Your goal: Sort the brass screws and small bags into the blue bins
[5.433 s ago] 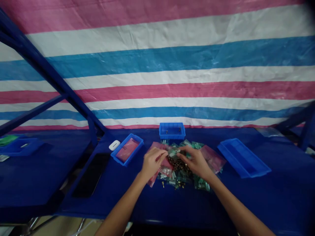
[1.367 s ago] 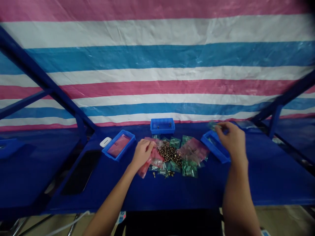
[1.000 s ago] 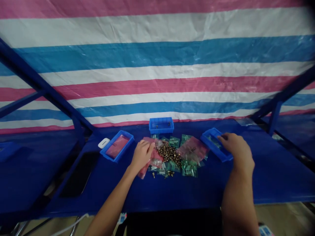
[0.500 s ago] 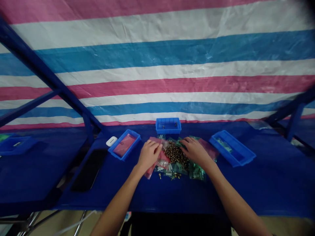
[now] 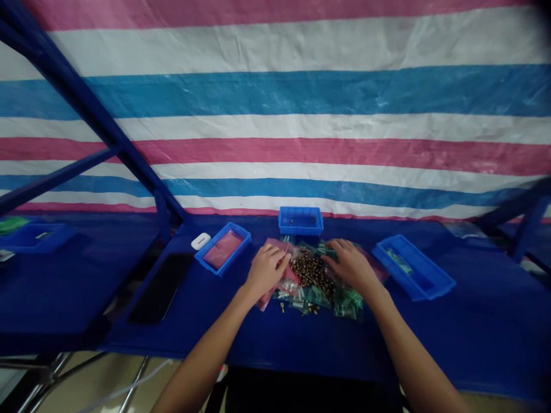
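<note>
A heap of small brass-coloured metal parts (image 5: 309, 268) lies at the middle of the table, with pink and green plastic bags around and under it. My left hand (image 5: 267, 267) rests on a pink bag (image 5: 289, 280) at the heap's left side, its fingers loosely bent and thumb apart. At the right edge of the heap, my right hand (image 5: 349, 263) lies over green bags, fingers spread and thumb toward the metal parts. Below it is a green bag (image 5: 349, 304) with pieces inside. What lies under both palms is hidden.
Behind the heap stands a blue tray (image 5: 300, 221) holding a few small parts. Another blue tray (image 5: 222, 248) at left holds pink bags; a third blue tray (image 5: 413, 267) at right holds a greenish bag. A black phone (image 5: 161, 289) and a white case (image 5: 200, 241) lie left.
The view has shifted slightly, so the table things appear a little further right. Both hands stay at the sides of the heap, with only slight finger movement.
</note>
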Motion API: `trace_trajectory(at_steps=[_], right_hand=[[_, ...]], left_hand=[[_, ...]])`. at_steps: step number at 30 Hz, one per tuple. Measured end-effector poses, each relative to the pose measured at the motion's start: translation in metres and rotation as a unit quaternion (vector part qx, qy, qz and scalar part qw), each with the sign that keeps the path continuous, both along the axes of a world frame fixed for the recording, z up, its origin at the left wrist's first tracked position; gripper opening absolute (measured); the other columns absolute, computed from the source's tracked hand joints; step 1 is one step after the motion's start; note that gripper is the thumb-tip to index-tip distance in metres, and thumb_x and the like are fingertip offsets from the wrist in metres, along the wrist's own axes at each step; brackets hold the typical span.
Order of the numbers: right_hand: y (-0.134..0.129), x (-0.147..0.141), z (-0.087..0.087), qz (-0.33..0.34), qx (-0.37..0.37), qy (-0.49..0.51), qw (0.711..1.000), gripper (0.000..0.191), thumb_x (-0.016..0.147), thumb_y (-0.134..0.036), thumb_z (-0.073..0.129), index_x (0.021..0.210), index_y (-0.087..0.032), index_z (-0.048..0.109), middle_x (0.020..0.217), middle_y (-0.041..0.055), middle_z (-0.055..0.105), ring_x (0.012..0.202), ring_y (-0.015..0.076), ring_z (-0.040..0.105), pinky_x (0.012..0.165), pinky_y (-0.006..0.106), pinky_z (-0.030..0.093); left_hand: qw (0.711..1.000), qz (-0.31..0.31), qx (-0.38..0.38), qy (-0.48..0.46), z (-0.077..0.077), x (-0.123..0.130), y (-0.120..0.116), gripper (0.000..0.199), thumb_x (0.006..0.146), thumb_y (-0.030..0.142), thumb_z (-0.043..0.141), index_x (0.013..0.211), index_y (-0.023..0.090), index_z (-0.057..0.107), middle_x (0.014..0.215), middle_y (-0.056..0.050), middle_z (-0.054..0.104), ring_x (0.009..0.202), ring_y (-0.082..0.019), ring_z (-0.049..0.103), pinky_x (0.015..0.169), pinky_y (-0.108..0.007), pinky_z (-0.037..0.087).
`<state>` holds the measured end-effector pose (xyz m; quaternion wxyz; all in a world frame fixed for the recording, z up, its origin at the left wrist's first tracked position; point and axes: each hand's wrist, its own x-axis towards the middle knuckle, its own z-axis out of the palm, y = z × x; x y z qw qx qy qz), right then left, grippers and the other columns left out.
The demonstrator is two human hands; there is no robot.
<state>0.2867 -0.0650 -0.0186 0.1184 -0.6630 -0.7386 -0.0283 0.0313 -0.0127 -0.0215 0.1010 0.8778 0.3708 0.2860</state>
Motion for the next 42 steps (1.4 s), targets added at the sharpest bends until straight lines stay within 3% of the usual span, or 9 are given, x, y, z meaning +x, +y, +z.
trace_trajectory(at_steps=[10,17,19,22,24,27,34,38,42], right_hand=[[0.002,-0.007,-0.003,-0.029,-0.025,0.024,0.999,0.013,0.094,-0.02,0.046,0.085,-0.018,0.055,0.081,0.0093,0.066,0.081,0.0237,0.063,0.069,0.029,0.039],[-0.004,-0.004,0.016,-0.076,0.031,0.155,0.984,0.012,0.098,-0.03,0.039,0.098,-0.02,0.045,0.078,0.0031,0.062,0.069,0.0184,0.063,0.06,0.026,0.042],[-0.006,-0.012,0.02,-0.064,0.033,0.323,0.944,0.018,0.099,-0.039,0.037,0.097,-0.022,0.043,0.07,-0.0016,0.055,0.062,0.016,0.06,0.056,0.025,0.044],[-0.009,-0.034,0.023,-0.003,-0.039,0.605,0.795,0.026,0.093,-0.05,0.047,0.092,-0.025,0.044,0.064,-0.0059,0.045,0.054,0.0137,0.054,0.05,0.025,0.046],[-0.011,-0.048,0.023,0.036,-0.1,0.682,0.723,0.027,0.091,-0.051,0.053,0.09,-0.025,0.045,0.065,-0.0064,0.045,0.054,0.0125,0.053,0.051,0.025,0.048],[-0.013,-0.06,0.022,0.061,-0.131,0.715,0.684,0.026,0.09,-0.048,0.057,0.09,-0.024,0.047,0.066,-0.007,0.044,0.054,0.0107,0.05,0.054,0.027,0.051],[-0.015,-0.064,0.021,0.065,-0.153,0.681,0.713,0.028,0.088,-0.05,0.058,0.092,-0.024,0.05,0.065,-0.0066,0.051,0.052,0.0119,0.055,0.054,0.028,0.052],[-0.018,-0.062,0.019,0.098,-0.171,0.595,0.779,0.026,0.089,-0.045,0.059,0.101,-0.023,0.055,0.071,-0.0023,0.064,0.056,0.014,0.06,0.053,0.026,0.048],[-0.017,-0.056,0.019,0.107,-0.086,0.516,0.845,0.014,0.088,-0.033,0.061,0.095,-0.021,0.064,0.087,0.0027,0.07,0.076,0.0178,0.065,0.069,0.029,0.05]], left_hand=[[1.0,0.004,-0.005,-0.015,0.0,0.0,0.0,0.032,0.098,0.028,0.047,0.074,0.017,0.065,0.074,-0.005,0.063,0.083,-0.02,0.054,0.084,-0.035,0.045],[0.986,-0.008,-0.092,-0.135,0.012,0.001,-0.006,0.024,0.097,0.028,0.048,0.091,0.019,0.069,0.09,-0.005,0.069,0.09,-0.019,0.059,0.084,-0.032,0.046],[0.972,-0.016,-0.147,-0.183,0.017,0.0,-0.008,0.022,0.096,0.031,0.051,0.101,0.02,0.068,0.097,-0.005,0.07,0.089,-0.018,0.062,0.082,-0.03,0.047],[0.935,-0.041,-0.261,-0.238,0.022,0.0,-0.009,0.031,0.094,0.038,0.054,0.118,0.02,0.064,0.103,-0.006,0.071,0.087,-0.017,0.065,0.078,-0.028,0.049],[0.904,-0.061,-0.331,-0.262,0.024,-0.001,-0.009,0.036,0.092,0.041,0.058,0.119,0.017,0.063,0.105,-0.008,0.071,0.089,-0.019,0.066,0.076,-0.027,0.049],[0.873,-0.083,-0.404,-0.258,0.023,-0.001,-0.008,0.035,0.087,0.045,0.064,0.099,0.014,0.069,0.084,-0.006,0.071,0.072,-0.017,0.065,0.062,-0.023,0.047],[0.865,-0.083,-0.442,-0.223,0.018,-0.003,-0.006,0.035,0.083,0.047,0.067,0.078,0.012,0.066,0.06,0.0,0.06,0.054,-0.013,0.057,0.051,-0.021,0.04],[0.895,-0.085,-0.379,-0.221,0.019,-0.002,-0.007,0.031,0.087,0.043,0.062,0.081,0.012,0.066,0.067,-0.001,0.062,0.06,-0.013,0.057,0.055,-0.021,0.04],[0.928,-0.099,-0.286,-0.216,0.016,0.0,-0.007,0.019,0.086,0.033,0.065,0.088,0.015,0.07,0.082,-0.004,0.068,0.074,-0.016,0.063,0.069,-0.026,0.047]])
